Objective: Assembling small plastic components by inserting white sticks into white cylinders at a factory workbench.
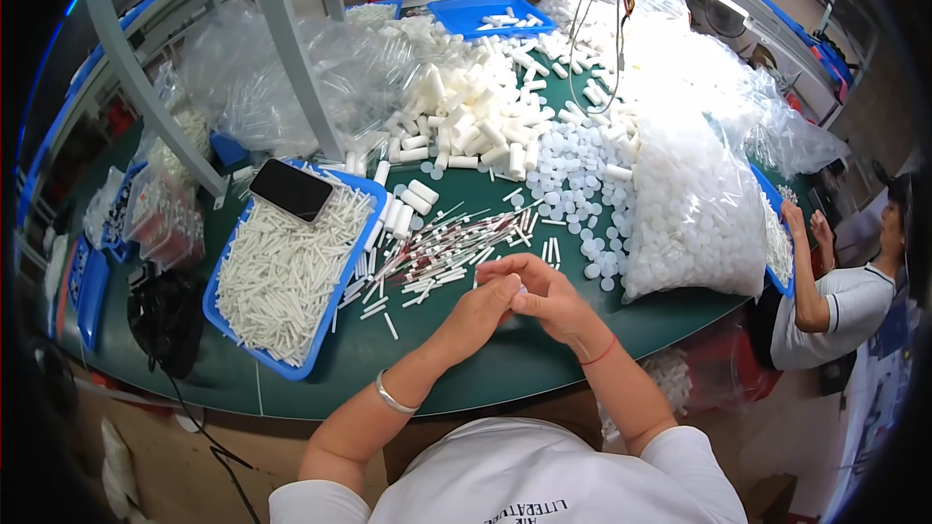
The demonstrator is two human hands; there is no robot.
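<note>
1. We are holding both hands over the near part of the desk (505, 374), to the right of the blue tray (297, 369), with their fingertips meeting.
2. We are bending the fingers of the left hand (481, 315) inward, thumb and forefinger drawn close at the tips; whether this hand is gripping anything, we cannot tell.
3. We are curving the right hand (551, 303) toward the left one, its fingers half bent and its thumb near the left fingertips; its grip, too, we cannot tell.
4. A small pale piece (523, 289) is showing right where the fingertips are meeting, to the right of the tray; our fingers are hiding most of it, so its full shape is unclear.
5. Slim white and dark-red sticks (442, 247) are lying in a loose heap just right of the tray, near the left hand and beyond it.
6. Short white sticks (282, 281) are filling the tray, and a dark phone (291, 190) is resting at its far end.
7. White cylinders (466, 121) are lying piled beyond the tray and to its right; translucent discs (571, 175) are spreading farther right of it.
</note>
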